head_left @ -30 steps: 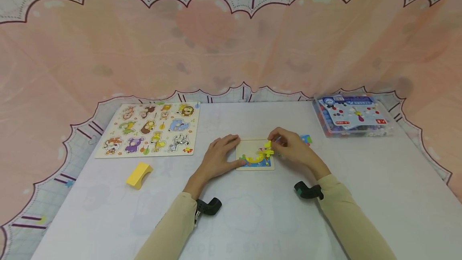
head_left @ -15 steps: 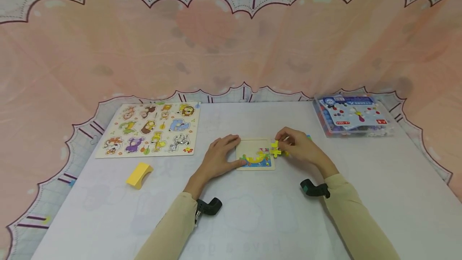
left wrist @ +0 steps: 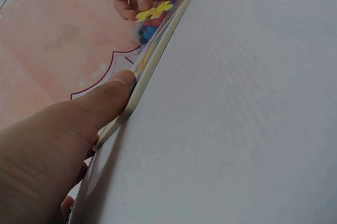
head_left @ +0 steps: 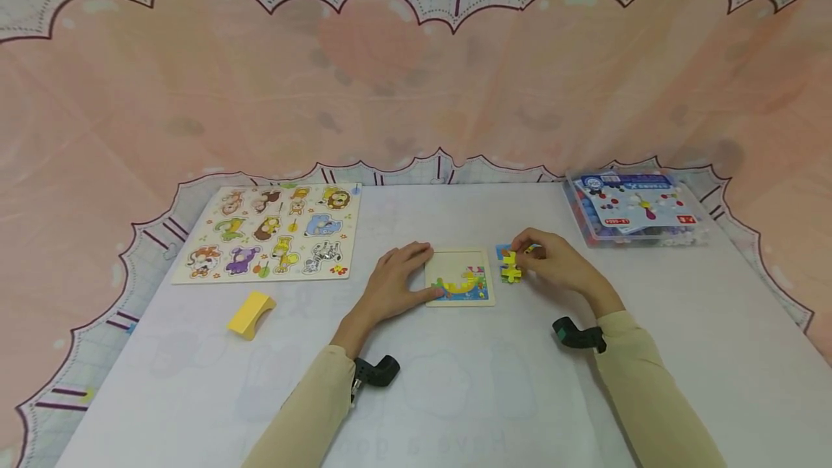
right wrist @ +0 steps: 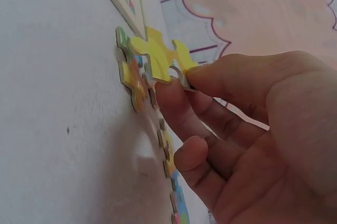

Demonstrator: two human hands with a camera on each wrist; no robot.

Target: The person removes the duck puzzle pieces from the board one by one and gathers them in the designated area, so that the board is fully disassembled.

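My left hand (head_left: 392, 282) rests at the left side of a small wooden jigsaw tray (head_left: 448, 260), its thumb (left wrist: 113, 95) on the near rim and its index finger at the far left corner. Joined pieces (head_left: 477, 287) with yellow and blue print fill the tray's lower part; its upper part is bare wood. Just right of the tray, my right hand (head_left: 552, 260) pinches a yellow jigsaw piece (right wrist: 160, 58) between thumb and fingers. Below that piece, several loose jigsaw pieces (right wrist: 134, 84) lie on the table, partly hidden by the hand in the head view.
An animal puzzle board (head_left: 305, 251) lies at the back left, with a yellow arch block (head_left: 248, 315) in front of it. A clear plastic box (head_left: 640, 208) of colourful parts stands at the back right. A patterned curtain (head_left: 416, 92) hangs behind the white table (head_left: 442, 396).
My right hand has moved right with the yellow jigsaw piece, from over the tray's right edge to above the loose pieces. The left hand and the tray have stayed put.
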